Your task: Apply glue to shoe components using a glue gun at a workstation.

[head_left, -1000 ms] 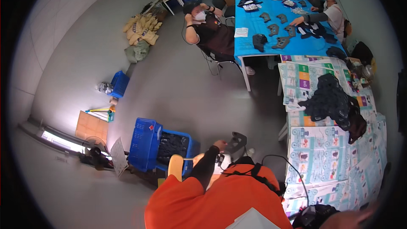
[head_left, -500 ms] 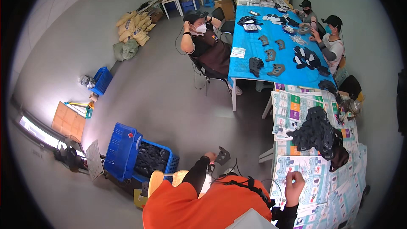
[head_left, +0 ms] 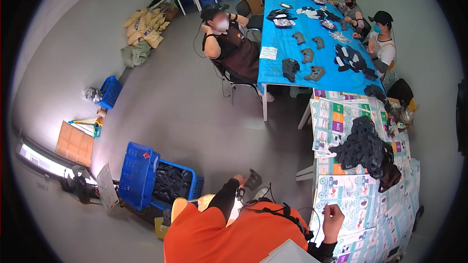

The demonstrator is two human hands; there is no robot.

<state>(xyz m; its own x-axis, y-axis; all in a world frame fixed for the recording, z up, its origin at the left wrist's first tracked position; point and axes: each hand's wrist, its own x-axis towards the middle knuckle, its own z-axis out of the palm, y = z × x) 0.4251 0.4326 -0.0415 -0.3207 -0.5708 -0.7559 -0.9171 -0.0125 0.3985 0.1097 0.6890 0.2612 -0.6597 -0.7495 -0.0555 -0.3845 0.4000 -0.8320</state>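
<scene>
The crate (head_left: 146, 178) of dark parts now sits further left in view than a second ago. The left hand (head_left: 240, 180) pinches a dark flat piece (head_left: 253, 179) out over the floor, just right of it. The right hand (head_left: 333, 213), out of sight before, now rests curled shut at the table (head_left: 351, 199) edge, so the piece seems headed there.

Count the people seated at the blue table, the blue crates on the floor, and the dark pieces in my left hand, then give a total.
Seated people: 3
Blue crates: 3
Dark piece in left hand: 1
Total: 7
</scene>
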